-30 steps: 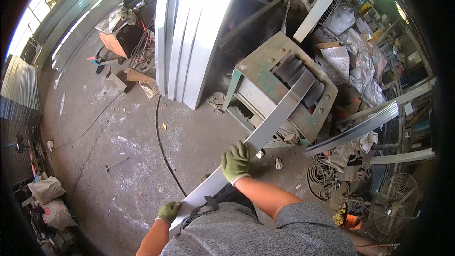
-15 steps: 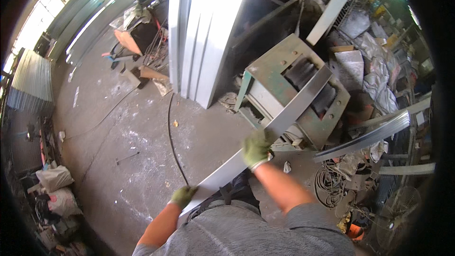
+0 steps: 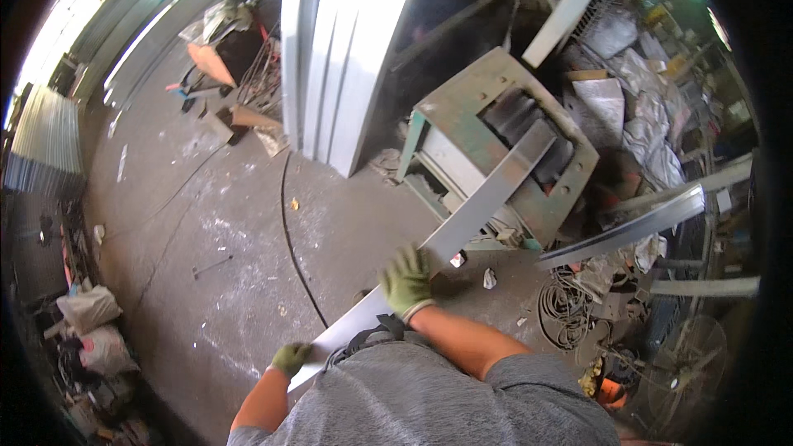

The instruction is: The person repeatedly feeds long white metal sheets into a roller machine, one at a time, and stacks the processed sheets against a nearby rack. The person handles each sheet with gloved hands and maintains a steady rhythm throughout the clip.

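A long flat grey metal strip [image 3: 462,229] runs slantwise from my waist up to a machine with dark rollers [image 3: 519,120]. Its far end lies over the roller opening in the machine's worn green-grey top [image 3: 471,99]. My left hand [image 3: 291,358], in a green glove, is closed around the edge of the strip near its lower end. Farther up, my right hand [image 3: 406,281], gloved the same way, rests flat on the strip with its fingers spread. The strip's near end is partly hidden by my body.
Tall pale metal panels [image 3: 347,66] stand beyond the machine's left side. A dark cable [image 3: 289,231] crosses the floor. To the right lie a ribbed metal length [image 3: 636,230], coiled cable [image 3: 566,310] and a fan [image 3: 686,363]. White sacks [image 3: 89,306] sit at the left.
The strip has drawn back toward me, its far end now lower over the rollers. Both hands have moved down and left, and the right hand's fingers now show spread.
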The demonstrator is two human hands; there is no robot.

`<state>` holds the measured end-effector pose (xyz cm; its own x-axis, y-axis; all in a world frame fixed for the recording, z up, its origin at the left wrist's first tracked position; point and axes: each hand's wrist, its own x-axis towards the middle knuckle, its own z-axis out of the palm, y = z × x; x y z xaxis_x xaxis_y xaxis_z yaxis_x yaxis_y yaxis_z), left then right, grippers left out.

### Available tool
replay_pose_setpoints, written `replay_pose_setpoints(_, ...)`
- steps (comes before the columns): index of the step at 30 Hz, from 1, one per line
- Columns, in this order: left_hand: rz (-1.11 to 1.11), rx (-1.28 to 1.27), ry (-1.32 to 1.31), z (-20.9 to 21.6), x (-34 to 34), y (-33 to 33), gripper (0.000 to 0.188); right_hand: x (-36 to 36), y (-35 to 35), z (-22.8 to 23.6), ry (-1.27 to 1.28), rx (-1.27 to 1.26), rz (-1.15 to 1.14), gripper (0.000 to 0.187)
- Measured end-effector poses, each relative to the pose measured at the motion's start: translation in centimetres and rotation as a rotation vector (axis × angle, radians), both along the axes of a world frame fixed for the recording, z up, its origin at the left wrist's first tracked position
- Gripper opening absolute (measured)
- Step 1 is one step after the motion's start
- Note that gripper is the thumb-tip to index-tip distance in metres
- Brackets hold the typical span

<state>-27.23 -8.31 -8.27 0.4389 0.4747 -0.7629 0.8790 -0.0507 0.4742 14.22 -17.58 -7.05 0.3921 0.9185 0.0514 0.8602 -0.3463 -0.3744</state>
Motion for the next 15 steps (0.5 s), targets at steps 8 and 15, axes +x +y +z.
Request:
replay_pose_setpoints(8, 0.128, -0.138, -0.133, -3.8, 1.3, 4.1, 0.055, 4.9, -0.2, 2.4, -0.087, 0.095, 0.161, 0.044)
replay_pose_setpoints(15, 0.008, -0.362, -0.136, 1.1, 22.5, 6.6, 0.076, 22.9, 3.6, 8.3, -0.135, 0.126, -0.035, 0.058)
